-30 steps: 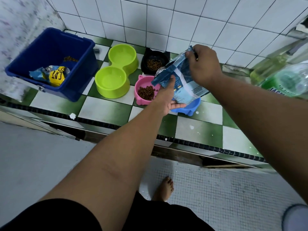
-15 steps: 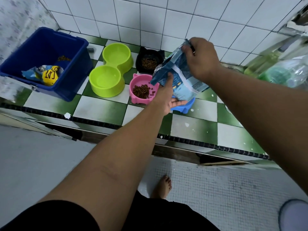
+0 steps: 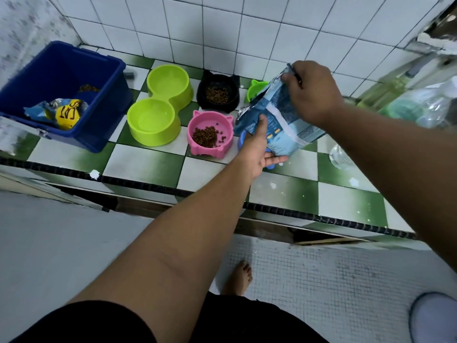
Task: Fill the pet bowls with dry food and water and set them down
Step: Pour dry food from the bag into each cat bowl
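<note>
A blue food bag [image 3: 279,120] hangs tilted over a blue bowl [image 3: 243,142] that it mostly hides. My right hand [image 3: 312,92] grips the bag's top edge. My left hand [image 3: 259,149] holds the bag's lower side, thumb up on its front and fingers beneath. A pink bowl [image 3: 210,136] and a black bowl [image 3: 217,94] hold dry kibble. A lime double bowl [image 3: 158,107] stands to their left with no kibble in it. A small green bowl [image 3: 254,89] peeks out behind the bag.
A blue tub [image 3: 71,95] with another food bag and some kibble sits at the left of the green-and-white tiled counter [image 3: 148,164]. Clear plastic bottles [image 3: 420,107] crowd the right. A white tiled wall backs the counter. My bare foot [image 3: 239,276] stands on the floor below.
The bag has tipped a little more upright in both hands, and the small green bowl behind it has come into sight. The bowls have stayed in place.
</note>
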{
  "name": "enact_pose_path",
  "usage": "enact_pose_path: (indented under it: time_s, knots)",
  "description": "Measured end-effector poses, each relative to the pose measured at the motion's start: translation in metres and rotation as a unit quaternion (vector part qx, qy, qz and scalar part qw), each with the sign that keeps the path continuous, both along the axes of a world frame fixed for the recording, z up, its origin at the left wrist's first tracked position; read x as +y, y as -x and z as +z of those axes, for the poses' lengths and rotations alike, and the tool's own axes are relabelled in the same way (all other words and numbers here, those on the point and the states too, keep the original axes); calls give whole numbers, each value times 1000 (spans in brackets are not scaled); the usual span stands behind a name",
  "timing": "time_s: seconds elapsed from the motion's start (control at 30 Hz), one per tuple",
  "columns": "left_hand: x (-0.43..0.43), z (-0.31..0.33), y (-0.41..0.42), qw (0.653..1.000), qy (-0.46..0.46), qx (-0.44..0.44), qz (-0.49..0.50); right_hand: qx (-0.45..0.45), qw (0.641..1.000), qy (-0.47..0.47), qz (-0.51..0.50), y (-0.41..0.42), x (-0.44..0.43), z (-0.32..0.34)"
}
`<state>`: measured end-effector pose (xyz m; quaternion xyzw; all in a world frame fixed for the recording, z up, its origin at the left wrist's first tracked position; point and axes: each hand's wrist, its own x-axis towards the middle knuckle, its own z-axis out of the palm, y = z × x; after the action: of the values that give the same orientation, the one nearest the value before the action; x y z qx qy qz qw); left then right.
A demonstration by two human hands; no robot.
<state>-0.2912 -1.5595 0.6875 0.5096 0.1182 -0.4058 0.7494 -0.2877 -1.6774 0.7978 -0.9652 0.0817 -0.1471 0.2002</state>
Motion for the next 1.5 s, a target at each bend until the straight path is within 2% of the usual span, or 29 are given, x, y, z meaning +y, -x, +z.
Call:
enact_pose_path:
  time_s: [0.43,0.7,1.5]
  knots:
    - [-50,-14,39,995,27,80,-47,85,995,32,-43,19,-35,-17]
    - [-60,-19,37,995,38,97,-11,78,996,21,-24,10,-35,-25]
    - [-74,-28,34,993,32,109,-32,89,996,2,-20,13,-53,-42]
